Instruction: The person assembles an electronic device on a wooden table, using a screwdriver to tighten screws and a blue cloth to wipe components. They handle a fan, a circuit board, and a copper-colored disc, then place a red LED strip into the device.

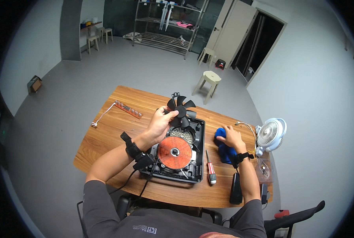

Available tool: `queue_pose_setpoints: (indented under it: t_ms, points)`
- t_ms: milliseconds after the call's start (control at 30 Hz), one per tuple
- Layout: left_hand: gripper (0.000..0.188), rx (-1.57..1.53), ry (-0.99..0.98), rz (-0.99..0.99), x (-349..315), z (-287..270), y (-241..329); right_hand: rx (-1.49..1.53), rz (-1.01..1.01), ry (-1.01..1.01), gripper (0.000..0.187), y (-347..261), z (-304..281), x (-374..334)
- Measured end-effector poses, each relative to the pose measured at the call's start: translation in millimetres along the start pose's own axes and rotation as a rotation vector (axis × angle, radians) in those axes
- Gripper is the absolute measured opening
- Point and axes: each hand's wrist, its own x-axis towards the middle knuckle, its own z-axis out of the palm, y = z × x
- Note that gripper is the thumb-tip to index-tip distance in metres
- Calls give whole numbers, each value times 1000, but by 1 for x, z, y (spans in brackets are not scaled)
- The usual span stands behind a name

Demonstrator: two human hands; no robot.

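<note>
My left hand (159, 125) grips a black multi-blade fan impeller (180, 111) by its hub, thumb on top, above the far end of an opened black induction cooker base (201, 154). Inside the base lies a round copper-coloured coil (173, 158) with a dark centre. Beyond the coil a round grille (181, 136) shows under the impeller. My right hand (231, 139) is on a crumpled blue cloth (226, 154), its thumb and fingers around the upper part. Between base and cloth lies a screwdriver (211, 172) with a red, black and white handle.
A narrow circuit board (128, 109) with a white cable lies at the table's far left. On the right are a small white fan (270, 131), a clear plastic box (264, 171) and a black oblong item (236, 189). A stool (210, 80) stands beyond the table (101, 139).
</note>
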Motion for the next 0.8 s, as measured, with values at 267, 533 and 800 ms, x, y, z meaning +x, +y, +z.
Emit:
queue_pose_setpoints:
  t_ms: [267, 533, 800]
  points:
    - [28, 13, -81, 13, 9, 5, -26, 1158, -199, 73, 36, -114, -65, -2]
    - [23, 236, -114, 122, 7, 5, -34, 1503, -247, 26, 32, -155, -68, -2]
    - [21, 502, -159, 128, 1, 1, -4, 1534, -261, -66, 33, -157, -78, -2]
